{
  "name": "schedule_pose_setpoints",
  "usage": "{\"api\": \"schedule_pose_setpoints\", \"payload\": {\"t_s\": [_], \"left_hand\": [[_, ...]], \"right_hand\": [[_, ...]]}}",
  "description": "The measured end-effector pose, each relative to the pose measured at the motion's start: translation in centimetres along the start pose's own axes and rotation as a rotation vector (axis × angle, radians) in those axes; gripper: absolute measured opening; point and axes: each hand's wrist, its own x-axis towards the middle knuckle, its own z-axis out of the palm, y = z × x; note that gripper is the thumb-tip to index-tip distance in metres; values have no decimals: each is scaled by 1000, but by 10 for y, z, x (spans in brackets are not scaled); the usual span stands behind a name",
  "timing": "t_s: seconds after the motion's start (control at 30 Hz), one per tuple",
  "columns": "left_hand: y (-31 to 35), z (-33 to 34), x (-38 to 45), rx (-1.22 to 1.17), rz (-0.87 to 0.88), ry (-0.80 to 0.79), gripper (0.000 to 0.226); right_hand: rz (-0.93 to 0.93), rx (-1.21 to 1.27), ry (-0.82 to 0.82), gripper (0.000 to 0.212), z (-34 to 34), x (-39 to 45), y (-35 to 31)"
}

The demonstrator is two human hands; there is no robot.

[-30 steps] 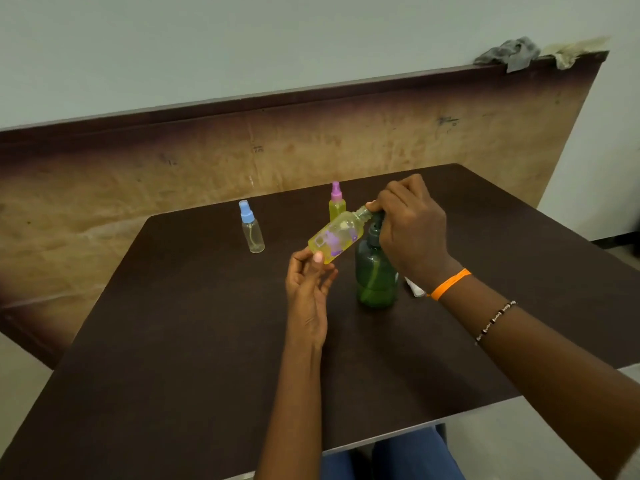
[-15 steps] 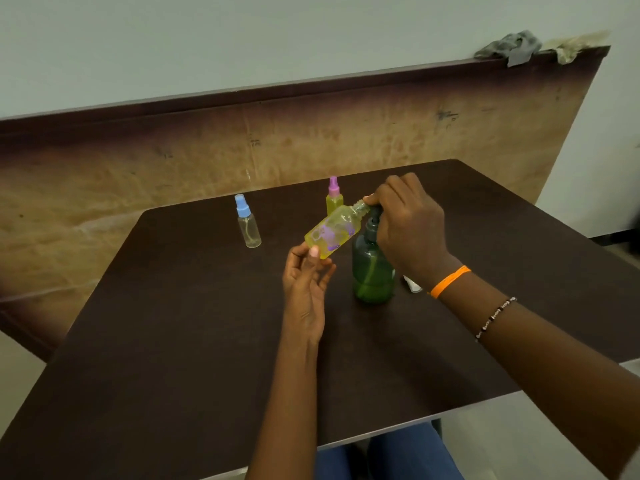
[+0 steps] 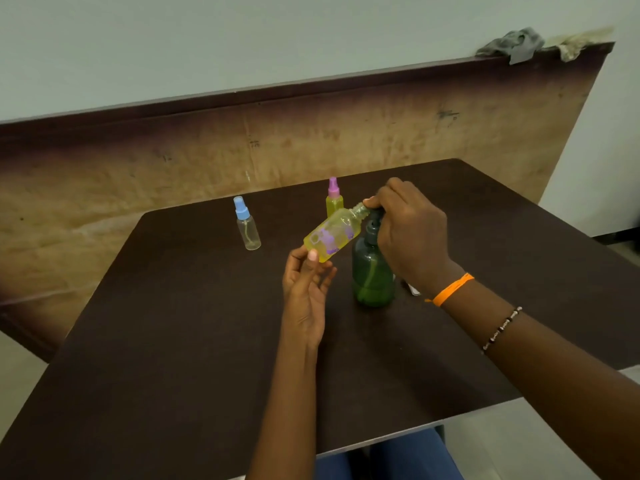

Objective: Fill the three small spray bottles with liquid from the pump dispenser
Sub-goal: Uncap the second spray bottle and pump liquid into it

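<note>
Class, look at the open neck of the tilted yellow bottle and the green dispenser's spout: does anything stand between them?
Nothing visible does. The left hand holds the uncapped yellow bottle tilted, its neck right at the pump dispenser head, which the right hand covers, hiding the spout itself.

Left hand (image 3: pixel 304 289) pinches the base of a tilted yellow bottle (image 3: pixel 332 237), its open neck up against the green pump dispenser (image 3: pixel 372 271), where the right hand (image 3: pixel 408 233) presses on the pump head. Blue-capped bottle (image 3: pixel 246 225) and pink-capped bottle (image 3: pixel 334 199) stand upright on the desk (image 3: pixel 173 341) behind.
</note>
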Motion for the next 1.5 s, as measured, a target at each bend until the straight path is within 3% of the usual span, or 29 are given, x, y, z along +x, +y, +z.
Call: {"api": "schedule_pose_setpoints", "payload": {"t_s": [0.1, 0.27, 0.6, 0.77, 1.07, 1.27, 1.5], "left_hand": [[0, 1, 0, 2, -1, -11, 60], [-2, -2, 2, -20, 0, -3, 67], [-2, 1, 0, -7, 3, -5, 67], [-2, 0, 0, -45, -5, 10, 70], [-2, 0, 1, -13, 4, -19, 68], [-3, -1, 2, -53, 0, -12, 68], [-2, -1, 0, -28, 13, -6, 67]], "right_hand": [[19, -4, -22, 22, -4, 10, 2], [33, 48, 108, 27, 10, -23, 1], [29, -49, -32, 32, -10, 12, -5], [75, 10, 66, 31, 3, -22, -7], [31, -46, -23, 27, -10, 7, -3], [78, -9, 97, 29, 9, -23, -4], [-27, -105, 30, 20, -2, -2, 1]]}}
